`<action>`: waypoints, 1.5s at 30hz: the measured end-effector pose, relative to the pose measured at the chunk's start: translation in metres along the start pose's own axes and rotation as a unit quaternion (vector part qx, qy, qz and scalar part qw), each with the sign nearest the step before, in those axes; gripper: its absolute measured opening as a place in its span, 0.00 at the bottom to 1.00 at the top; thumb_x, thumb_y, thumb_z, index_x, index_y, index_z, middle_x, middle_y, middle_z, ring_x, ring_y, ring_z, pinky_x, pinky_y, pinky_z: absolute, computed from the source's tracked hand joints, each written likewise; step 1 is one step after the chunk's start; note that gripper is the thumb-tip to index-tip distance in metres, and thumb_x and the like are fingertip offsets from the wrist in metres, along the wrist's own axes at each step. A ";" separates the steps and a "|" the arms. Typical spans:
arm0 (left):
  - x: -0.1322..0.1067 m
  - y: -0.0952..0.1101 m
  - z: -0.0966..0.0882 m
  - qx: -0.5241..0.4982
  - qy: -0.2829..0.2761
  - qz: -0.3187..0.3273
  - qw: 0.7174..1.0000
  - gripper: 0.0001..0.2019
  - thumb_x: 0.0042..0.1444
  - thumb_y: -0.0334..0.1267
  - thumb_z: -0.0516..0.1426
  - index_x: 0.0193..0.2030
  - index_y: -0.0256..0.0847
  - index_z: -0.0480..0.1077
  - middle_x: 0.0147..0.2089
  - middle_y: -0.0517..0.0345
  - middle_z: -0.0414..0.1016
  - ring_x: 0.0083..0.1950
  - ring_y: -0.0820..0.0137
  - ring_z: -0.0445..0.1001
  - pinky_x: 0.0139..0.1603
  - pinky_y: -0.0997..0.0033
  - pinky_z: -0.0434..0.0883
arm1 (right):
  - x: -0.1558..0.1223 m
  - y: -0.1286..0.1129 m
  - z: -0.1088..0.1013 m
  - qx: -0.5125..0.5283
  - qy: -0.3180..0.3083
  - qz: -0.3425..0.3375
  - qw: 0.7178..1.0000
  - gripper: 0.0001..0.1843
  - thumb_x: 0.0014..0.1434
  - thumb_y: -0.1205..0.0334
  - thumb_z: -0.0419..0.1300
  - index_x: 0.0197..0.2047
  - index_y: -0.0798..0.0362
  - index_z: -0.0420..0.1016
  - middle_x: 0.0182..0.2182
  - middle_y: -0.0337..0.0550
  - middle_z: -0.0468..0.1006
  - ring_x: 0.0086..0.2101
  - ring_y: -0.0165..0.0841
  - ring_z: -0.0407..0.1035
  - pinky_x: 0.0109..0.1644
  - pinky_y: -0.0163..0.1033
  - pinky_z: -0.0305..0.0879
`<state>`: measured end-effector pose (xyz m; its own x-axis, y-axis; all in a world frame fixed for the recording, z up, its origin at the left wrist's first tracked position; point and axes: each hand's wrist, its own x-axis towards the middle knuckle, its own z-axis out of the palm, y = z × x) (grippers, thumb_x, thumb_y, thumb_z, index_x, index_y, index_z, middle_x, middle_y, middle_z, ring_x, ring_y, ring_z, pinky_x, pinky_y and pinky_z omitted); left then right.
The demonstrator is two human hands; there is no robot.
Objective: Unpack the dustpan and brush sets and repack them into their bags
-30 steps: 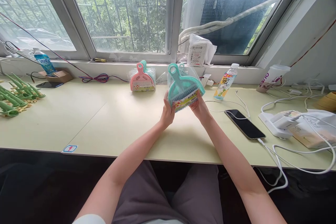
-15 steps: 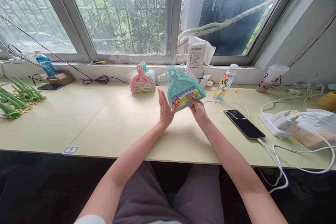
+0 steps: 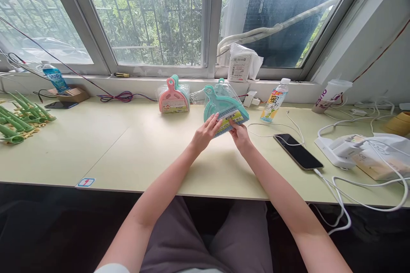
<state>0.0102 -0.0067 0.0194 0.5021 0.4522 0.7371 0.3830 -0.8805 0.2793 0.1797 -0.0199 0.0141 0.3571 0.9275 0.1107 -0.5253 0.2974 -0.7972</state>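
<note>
A teal mini dustpan-and-brush set (image 3: 224,108) in a clear plastic wrap with a yellow label lies tilted low over the pale desk (image 3: 128,149). My left hand (image 3: 206,132) pinches its front edge at the left of the label. Fingers of my right hand (image 3: 238,133) grip the same edge at the right. A second wrapped set with a pink dustpan (image 3: 173,98) stands against the window sill behind, to the left.
A drink bottle (image 3: 273,102), a phone on a cable (image 3: 298,157), a white power strip with chargers (image 3: 339,150) and a bag (image 3: 382,158) lie on the right. Green plastic pieces (image 3: 19,117) sit at far left, a blue bottle (image 3: 54,77) and a dark phone (image 3: 60,104) beyond them.
The teal set came down from upright in both hands to tilted low over the desk. My left hand let go, opened flat beside it, then took the front edge again.
</note>
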 end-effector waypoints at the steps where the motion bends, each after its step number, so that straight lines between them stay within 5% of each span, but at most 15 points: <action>1: 0.000 0.000 0.000 0.007 0.002 -0.005 1.000 0.22 0.66 0.36 0.40 0.61 0.45 0.65 0.65 0.48 0.62 0.68 0.60 0.59 0.61 0.58 0.68 | 0.000 0.000 0.000 0.001 0.001 0.001 1.000 0.13 0.44 0.63 0.71 0.34 0.52 0.76 0.37 0.42 0.81 0.46 0.38 0.75 0.52 0.43 0.74; 5: 0.000 -0.002 0.002 0.067 -0.005 -0.023 0.997 0.20 0.66 0.34 0.41 0.59 0.44 0.65 0.60 0.45 0.66 0.62 0.61 0.65 0.55 0.63 0.71 | 0.000 0.001 0.000 0.000 0.014 0.004 1.000 0.13 0.43 0.64 0.71 0.34 0.52 0.76 0.37 0.42 0.81 0.46 0.38 0.75 0.51 0.42 0.75; 12: 0.002 -0.004 0.004 0.119 -0.034 0.021 0.992 0.15 0.65 0.33 0.44 0.48 0.42 0.70 0.52 0.45 0.71 0.58 0.60 0.67 0.60 0.54 0.64 | -0.002 0.002 0.001 0.007 0.022 0.003 1.000 0.14 0.42 0.64 0.72 0.33 0.52 0.75 0.36 0.42 0.81 0.46 0.39 0.74 0.51 0.44 0.75; 18: 0.004 0.004 0.006 0.102 0.031 0.000 0.994 0.14 0.63 0.32 0.49 0.51 0.47 0.71 0.56 0.50 0.69 0.64 0.61 0.63 0.71 0.44 0.45 | -0.001 -0.001 0.002 0.016 0.021 -0.003 1.000 0.12 0.44 0.64 0.70 0.33 0.52 0.76 0.38 0.42 0.81 0.46 0.38 0.74 0.52 0.41 0.74; 22: 0.005 0.002 0.008 0.100 0.028 -0.002 0.995 0.17 0.62 0.33 0.51 0.57 0.46 0.68 0.66 0.47 0.59 0.71 0.58 0.52 0.70 0.43 0.47 | 0.002 -0.002 0.000 0.028 0.017 -0.013 0.999 0.12 0.44 0.65 0.70 0.35 0.52 0.77 0.38 0.41 0.82 0.47 0.37 0.74 0.53 0.41 0.73; 27: 0.004 -0.002 0.007 0.100 -0.032 0.023 0.994 0.22 0.63 0.27 0.43 0.61 0.43 0.64 0.67 0.48 0.59 0.70 0.61 0.54 0.71 0.42 0.47 | 0.003 -0.001 -0.001 0.030 0.027 -0.004 0.999 0.11 0.44 0.65 0.70 0.33 0.52 0.77 0.36 0.40 0.82 0.46 0.37 0.75 0.54 0.41 0.73; 32: 0.003 -0.001 0.012 0.084 -0.057 0.042 0.994 0.26 0.61 0.24 0.40 0.66 0.37 0.57 0.67 0.42 0.58 0.68 0.61 0.57 0.65 0.54 0.62 | 0.003 -0.001 -0.001 0.029 0.031 -0.003 0.999 0.11 0.42 0.67 0.71 0.32 0.52 0.76 0.36 0.41 0.82 0.45 0.37 0.75 0.52 0.42 0.74; 41: 0.002 0.006 0.007 0.282 -0.026 -0.023 0.959 0.21 0.61 0.26 0.46 0.60 0.39 0.64 0.56 0.44 0.68 0.55 0.60 0.68 0.52 0.60 0.67 | 0.000 -0.005 0.002 0.043 0.041 -0.006 0.998 0.10 0.45 0.68 0.69 0.33 0.54 0.76 0.35 0.42 0.82 0.44 0.35 0.75 0.49 0.37 0.75; 45: 0.002 0.005 0.006 0.303 0.002 -0.004 0.953 0.19 0.61 0.29 0.49 0.59 0.39 0.65 0.56 0.44 0.69 0.56 0.60 0.68 0.58 0.57 0.64 | 0.001 -0.003 0.002 0.048 0.058 -0.012 0.997 0.09 0.46 0.68 0.68 0.33 0.53 0.76 0.36 0.42 0.82 0.44 0.35 0.75 0.48 0.38 0.75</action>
<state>0.0179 -0.0089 0.0188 0.4947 0.4573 0.7390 0.7650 -0.6327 -0.1206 0.1806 -0.0193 0.0177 0.4551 0.8887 0.0552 -0.5842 0.3448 -0.7347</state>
